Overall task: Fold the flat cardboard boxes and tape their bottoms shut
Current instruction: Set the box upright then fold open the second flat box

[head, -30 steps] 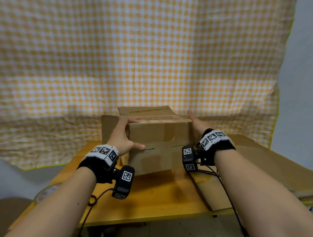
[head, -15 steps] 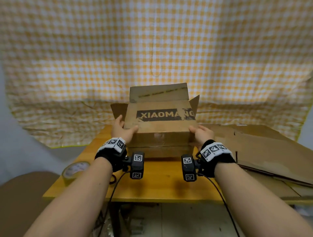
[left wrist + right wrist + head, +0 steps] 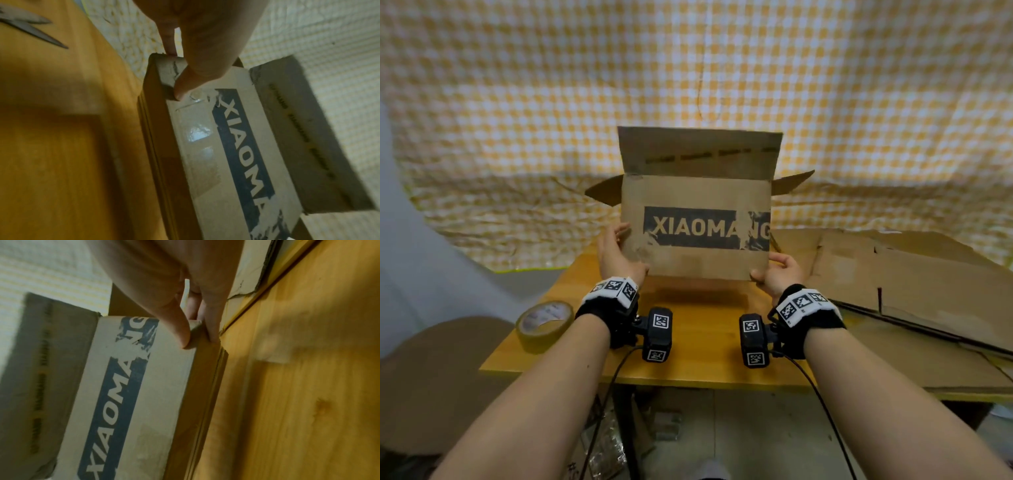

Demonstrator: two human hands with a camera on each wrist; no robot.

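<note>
a yellow-and-white checked cloth (image 3: 825, 102) hung behind the wooden tabletop (image 3: 688, 359), where a stack of flat brown cardboard sheets (image 3: 911, 274) lay at the right. the brown cardboard box printed "xiaomang" (image 3: 695, 195) was held upright above the tabletop with its top flaps open, the left hand (image 3: 616, 253) curled round its lower left corner and the right hand (image 3: 779, 274) pinching its lower right corner, thumb in front. a roll of clear packing tape (image 3: 544, 323) sat at the tabletop's left front corner.

Box (image 3: 695, 240) above table (image 3: 688, 363) between both hands, tape roll (image 3: 544, 325) left, flat cardboard (image 3: 911, 274) right.
</note>
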